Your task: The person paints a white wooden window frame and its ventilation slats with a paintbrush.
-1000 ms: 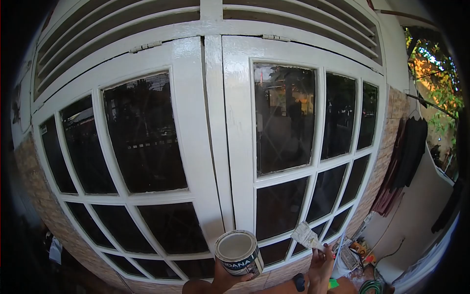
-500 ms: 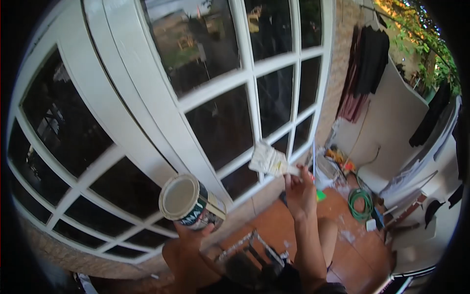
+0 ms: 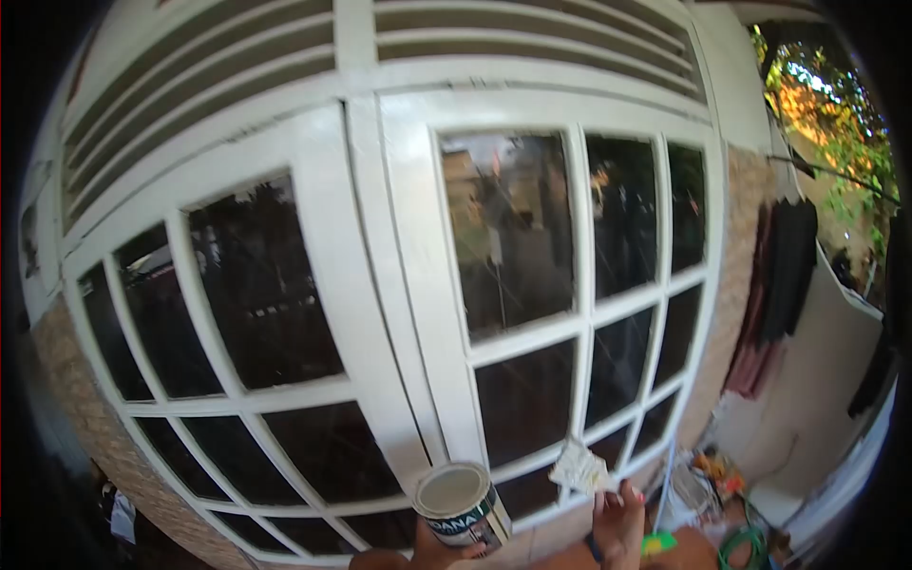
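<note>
At the bottom centre, my left hand (image 3: 439, 548) is wrapped round a paint can (image 3: 460, 508) with a dark label and a pale, smeared rim. The can is open at the top, with light paint visible inside. To its right, my right hand (image 3: 619, 518) pinches the handle of a paint-covered brush (image 3: 579, 468), its wide whitish head pointing up and left. Behind both hands stands a white-framed window (image 3: 522, 339) with dark glass panes. The brush head overlaps the lower frame bars in view; whether it touches them I cannot tell.
White louvres (image 3: 532, 45) run above the windows. Dark clothes (image 3: 790, 271) hang at the right by a pale wall (image 3: 817, 380). Low at the right lie a coiled green hose (image 3: 743, 548), a green object (image 3: 657, 542) and assorted bags (image 3: 693, 489).
The view has tilted up, showing the louvres and upper frame. Can, brush and both hands now appear lower and further right in view, still held the same way.
</note>
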The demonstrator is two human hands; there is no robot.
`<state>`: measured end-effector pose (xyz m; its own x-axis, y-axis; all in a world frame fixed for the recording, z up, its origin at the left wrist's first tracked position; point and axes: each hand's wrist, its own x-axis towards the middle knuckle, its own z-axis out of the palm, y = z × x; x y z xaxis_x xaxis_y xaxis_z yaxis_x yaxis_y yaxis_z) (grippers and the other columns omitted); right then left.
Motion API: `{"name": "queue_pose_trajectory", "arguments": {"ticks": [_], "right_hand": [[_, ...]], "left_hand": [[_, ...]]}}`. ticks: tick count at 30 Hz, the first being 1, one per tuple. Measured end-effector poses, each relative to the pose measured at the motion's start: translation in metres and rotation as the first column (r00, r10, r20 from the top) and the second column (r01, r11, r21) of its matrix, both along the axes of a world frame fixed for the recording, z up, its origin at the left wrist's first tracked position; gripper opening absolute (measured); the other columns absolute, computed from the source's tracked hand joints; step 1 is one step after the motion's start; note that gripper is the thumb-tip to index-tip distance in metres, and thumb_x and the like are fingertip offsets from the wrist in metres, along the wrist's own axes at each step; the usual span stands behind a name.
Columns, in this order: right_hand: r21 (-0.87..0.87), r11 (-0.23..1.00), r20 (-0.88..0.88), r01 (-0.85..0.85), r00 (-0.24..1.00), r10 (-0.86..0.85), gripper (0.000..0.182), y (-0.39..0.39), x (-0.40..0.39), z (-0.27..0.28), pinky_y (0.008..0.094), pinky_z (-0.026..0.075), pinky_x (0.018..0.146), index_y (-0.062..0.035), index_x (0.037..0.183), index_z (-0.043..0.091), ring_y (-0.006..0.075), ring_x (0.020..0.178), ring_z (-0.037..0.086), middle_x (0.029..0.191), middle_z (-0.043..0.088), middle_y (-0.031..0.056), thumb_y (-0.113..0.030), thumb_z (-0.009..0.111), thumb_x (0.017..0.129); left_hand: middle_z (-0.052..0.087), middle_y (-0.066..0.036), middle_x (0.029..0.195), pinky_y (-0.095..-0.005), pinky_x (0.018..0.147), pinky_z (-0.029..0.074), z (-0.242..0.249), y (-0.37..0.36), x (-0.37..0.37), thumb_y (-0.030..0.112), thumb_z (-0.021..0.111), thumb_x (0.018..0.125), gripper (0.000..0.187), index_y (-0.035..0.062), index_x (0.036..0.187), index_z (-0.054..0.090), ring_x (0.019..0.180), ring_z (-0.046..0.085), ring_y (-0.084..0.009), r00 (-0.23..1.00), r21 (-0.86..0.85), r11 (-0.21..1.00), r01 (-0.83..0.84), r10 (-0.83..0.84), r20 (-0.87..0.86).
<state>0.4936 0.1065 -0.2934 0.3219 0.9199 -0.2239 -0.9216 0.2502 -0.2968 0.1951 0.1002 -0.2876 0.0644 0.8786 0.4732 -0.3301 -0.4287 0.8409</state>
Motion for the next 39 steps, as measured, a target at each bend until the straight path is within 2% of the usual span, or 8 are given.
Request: {"name": "queue_pose_trajectory", "arguments": {"ticks": [4,11,20,21,23,29,32,39], "right_hand": [[-0.062,0.998,-0.048,-0.030,0.999,0.027,0.019,0.000,-0.010,0.007,0.0364,0.060,0.093,-0.0001,0.106,0.065,0.0224,0.094,0.064,0.099,0.065,0.0104,-0.018,0.064,0.102],[-0.045,0.999,-0.025,-0.009,1.000,0.008,0.017,-0.005,-0.014,0.012,0.0399,0.058,0.096,-0.0011,0.105,0.067,0.0232,0.095,0.062,0.098,0.064,0.0093,-0.017,0.067,0.100],[-0.059,0.998,-0.016,0.009,1.000,-0.010,0.011,-0.010,-0.021,0.031,0.0362,0.062,0.083,-0.0018,0.104,0.065,0.0187,0.087,0.064,0.093,0.065,0.0071,-0.011,0.068,0.098],[-0.028,1.000,-0.008,0.013,1.000,-0.013,0.011,-0.007,-0.021,0.027,0.0369,0.060,0.088,-0.0039,0.104,0.065,0.0201,0.092,0.064,0.098,0.066,0.0076,-0.013,0.069,0.098],[-0.027,1.000,0.021,0.015,1.000,-0.014,0.012,-0.002,-0.020,0.012,0.0383,0.055,0.098,-0.0080,0.103,0.065,0.0230,0.104,0.064,0.108,0.067,0.0087,-0.017,0.070,0.097],[0.078,0.994,0.089,-0.075,0.994,0.068,0.023,-0.018,-0.022,0.020,0.0378,0.051,0.106,-0.0039,0.115,0.063,0.0228,0.114,0.060,0.115,0.065,0.0079,-0.021,0.068,0.100],[0.082,0.987,0.048,-0.138,0.990,0.135,0.017,-0.025,-0.024,0.034,0.0310,0.059,0.095,-0.0055,0.111,0.066,0.0185,0.103,0.065,0.110,0.068,0.0091,-0.020,0.063,0.103],[0.221,0.958,0.089,-0.182,0.982,0.166,0.021,-0.028,-0.022,0.035,0.0302,0.059,0.097,-0.0041,0.116,0.061,0.0213,0.114,0.063,0.121,0.064,0.0147,-0.022,0.061,0.104]], "left_hand": [[0.068,-0.006,0.107,-0.0329,0.083,0.056,-0.037,0.020,-0.010,0.010,0.095,0.064,0.078,0.0018,0.131,0.056,0.096,0.066,-0.0168,0.996,0.034,0.997,0.074,-0.075,0.042],[0.067,-0.005,0.111,-0.0329,0.081,0.056,-0.001,-0.001,0.010,0.009,0.094,0.064,0.078,0.0034,0.131,0.056,0.098,0.065,-0.0158,0.987,-0.002,0.991,-0.137,0.137,0.081],[0.068,-0.004,0.109,-0.0310,0.077,0.056,-0.008,0.002,0.001,0.008,0.093,0.065,0.078,0.0052,0.133,0.055,0.095,0.065,-0.0164,0.992,-0.153,0.987,-0.043,0.060,0.110],[0.065,-0.008,0.117,-0.0350,0.085,0.056,-0.005,0.006,-0.002,0.011,0.096,0.063,0.089,0.0035,0.138,0.048,0.103,0.065,-0.0205,0.997,-0.170,0.985,0.000,0.013,0.075],[0.061,-0.010,0.129,-0.0413,0.096,0.056,0.005,-0.002,0.006,-0.003,0.095,0.055,0.102,0.0046,0.143,0.043,0.115,0.062,-0.0212,0.967,-0.109,0.989,-0.097,0.119,0.224],[0.059,-0.010,0.133,-0.0407,0.099,0.056,0.014,-0.016,-0.004,0.002,0.099,0.053,0.106,0.0036,0.143,0.042,0.122,0.059,-0.0230,0.974,-0.282,0.957,-0.063,0.121,0.190],[0.059,-0.010,0.134,-0.0365,0.106,0.050,0.032,-0.022,-0.001,0.003,0.099,0.054,0.105,0.0010,0.143,0.042,0.123,0.059,-0.0205,0.980,-0.230,0.968,-0.100,0.136,0.147],[0.060,-0.010,0.132,-0.0362,0.107,0.050,0.053,-0.033,-0.005,0.003,0.097,0.057,0.104,0.0011,0.143,0.039,0.124,0.059,-0.0191,0.996,-0.212,0.973,-0.087,0.093,0.016]]}}
